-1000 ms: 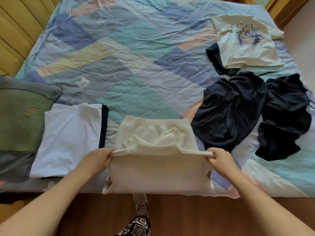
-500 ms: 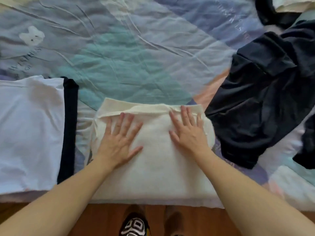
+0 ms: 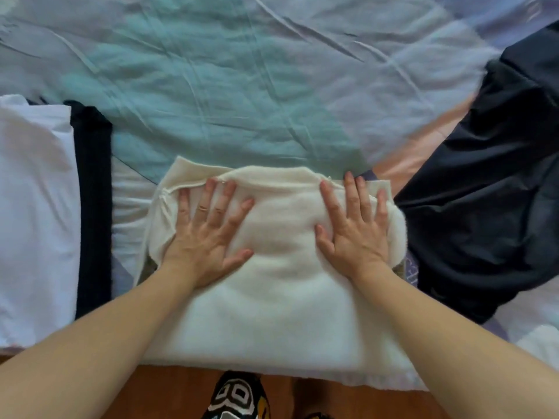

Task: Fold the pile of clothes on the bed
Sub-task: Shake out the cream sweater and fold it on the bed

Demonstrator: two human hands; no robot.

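Note:
A folded cream garment (image 3: 281, 300) lies at the bed's near edge, directly in front of me. My left hand (image 3: 208, 234) rests flat on its left part, fingers spread, holding nothing. My right hand (image 3: 354, 231) lies flat on its right part, fingers spread and reaching the far folded edge. To the left lies a folded white garment (image 3: 33, 213) with a dark garment's edge (image 3: 92, 207) showing along its right side. A crumpled dark navy garment (image 3: 490, 189) lies unfolded on the right.
The patchwork bedsheet (image 3: 242, 86), teal, lilac and pink, stretches away beyond the garments. Below the bed edge is brown wooden floor (image 3: 169, 394), with a patterned black-and-white slipper (image 3: 236, 397) at the bottom of the view.
I folded the cream garment's near part over and let go of its corners. Both hands now press flat on top. The view has moved closer and lower over the bed.

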